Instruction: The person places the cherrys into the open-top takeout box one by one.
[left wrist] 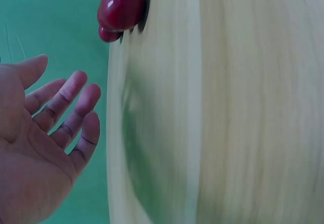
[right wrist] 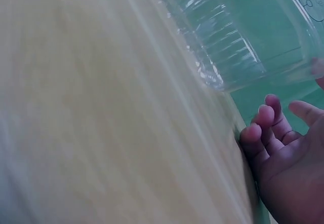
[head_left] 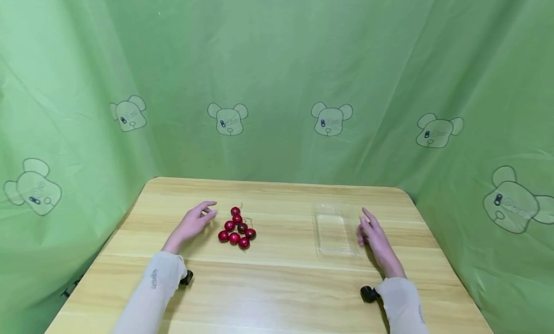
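Red cherries (head_left: 242, 227) lie loose on the wooden table (head_left: 268, 295), well left of the clear plastic box (head_left: 332, 230). Head view: left hand (head_left: 193, 223) is farther left of the box than the cherries; right hand (head_left: 376, 238) is just right of it. Looks like the point before any pickup; next move probably calls for a gentle pinch on one stone fruit. Lettering on the sleeves (head_left: 153, 286) and the animal-head prints (head_left: 230, 121) behind the box (too small to read). Left wrist view, box out of frame: fingers loosely spread, empty. Right wrist view: fingers loosely curled beside the box, holding nothing; contact, cannot tell.
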Available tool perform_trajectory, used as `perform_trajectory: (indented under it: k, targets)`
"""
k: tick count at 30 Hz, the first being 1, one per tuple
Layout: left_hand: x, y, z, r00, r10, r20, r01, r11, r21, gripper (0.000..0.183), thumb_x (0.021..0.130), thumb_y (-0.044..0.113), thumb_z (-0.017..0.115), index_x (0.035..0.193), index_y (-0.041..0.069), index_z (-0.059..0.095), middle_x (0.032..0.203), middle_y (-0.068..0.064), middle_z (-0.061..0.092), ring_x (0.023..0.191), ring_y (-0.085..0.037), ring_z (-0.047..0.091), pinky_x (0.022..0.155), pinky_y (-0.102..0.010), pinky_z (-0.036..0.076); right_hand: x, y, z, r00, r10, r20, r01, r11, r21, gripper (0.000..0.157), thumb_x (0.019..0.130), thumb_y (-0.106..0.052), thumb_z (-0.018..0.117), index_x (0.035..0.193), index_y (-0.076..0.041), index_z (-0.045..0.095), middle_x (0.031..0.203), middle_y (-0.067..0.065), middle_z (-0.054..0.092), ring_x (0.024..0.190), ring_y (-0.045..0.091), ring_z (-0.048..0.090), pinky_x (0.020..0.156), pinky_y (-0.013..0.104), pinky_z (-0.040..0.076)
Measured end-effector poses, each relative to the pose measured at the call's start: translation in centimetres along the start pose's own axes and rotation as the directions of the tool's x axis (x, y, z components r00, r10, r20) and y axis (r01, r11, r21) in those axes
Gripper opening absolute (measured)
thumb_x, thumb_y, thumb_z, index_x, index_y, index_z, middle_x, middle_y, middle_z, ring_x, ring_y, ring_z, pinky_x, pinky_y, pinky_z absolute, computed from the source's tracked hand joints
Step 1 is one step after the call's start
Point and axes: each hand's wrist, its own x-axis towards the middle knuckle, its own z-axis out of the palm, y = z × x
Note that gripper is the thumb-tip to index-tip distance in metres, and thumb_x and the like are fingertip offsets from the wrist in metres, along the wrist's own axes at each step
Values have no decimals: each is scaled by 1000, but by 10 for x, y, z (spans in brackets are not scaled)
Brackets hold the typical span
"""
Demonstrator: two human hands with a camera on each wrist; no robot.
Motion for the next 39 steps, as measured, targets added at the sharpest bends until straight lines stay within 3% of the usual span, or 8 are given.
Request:
perform_trajectory:
  k: [8, 16, 24, 29, 33, 39]
  targets:
    - [10, 6, 12, 999, 45, 21, -46, 999, 12, 42, 108, 21, 56, 146, 4, 54, 117, -18, 66, 89, -28, 67, 74, -35, 55, 2, 1, 3, 999, -39, -11, 39, 999, -15, 72, 112, -42, 40, 166, -8, 8, 87, 4, 54, 64, 11, 51, 55, 28, 49]
    - [17, 16, 25, 997, 81, -3, -81, 996, 46, 38, 106, 22, 59, 142, 9, 60, 115, -11, 68, 98, -22, 64, 88, -39, 55, 4, 5, 3, 1000, -26, -12, 26, 999, -20, 69, 112, -36, 42, 167, -10, 8, 82, 4, 53, 63, 13, 51, 58, 28, 50]
    - [27, 24, 36, 995, 86, -41, -82, 994, 76, 36, 105, 23, 62, 138, 9, 63, 108, -7, 67, 93, -19, 60, 83, -35, 52, 4, 10, 5, 999, -40, -10, 40, 999, -29, 67, 112, -30, 44, 167, -10, 10, 84, 7, 57, 63, 15, 54, 60, 29, 51]
    - [40, 27, 44, 991, 106, -86, -94, 987, 133, 36, 103, 22, 65, 136, 8, 64, 113, -9, 69, 105, -26, 62, 92, -46, 54, 4, 10, 5, 999, -40, -8, 40, 999, -31, 67, 112, -28, 45, 166, -9, 11, 87, 8, 57, 63, 13, 53, 59, 28, 51]
    - [48, 30, 50, 989, 93, -116, -72, 982, 173, 39, 102, 25, 67, 136, 7, 64, 121, -13, 69, 117, -33, 59, 103, -55, 49, 6, 11, 4, 1000, -27, -1, 27, 999, -27, 65, 113, -24, 44, 166, -7, 11, 88, 10, 58, 63, 15, 53, 59, 29, 51]
    - [59, 34, 56, 990, 28, -135, 1, 977, 212, 45, 100, 31, 68, 138, 6, 62, 122, -14, 70, 118, -35, 59, 110, -58, 39, 5, 10, 4, 1000, -23, -4, 23, 999, -46, 65, 113, -26, 44, 167, -10, 11, 91, 10, 58, 65, 16, 53, 60, 29, 51]
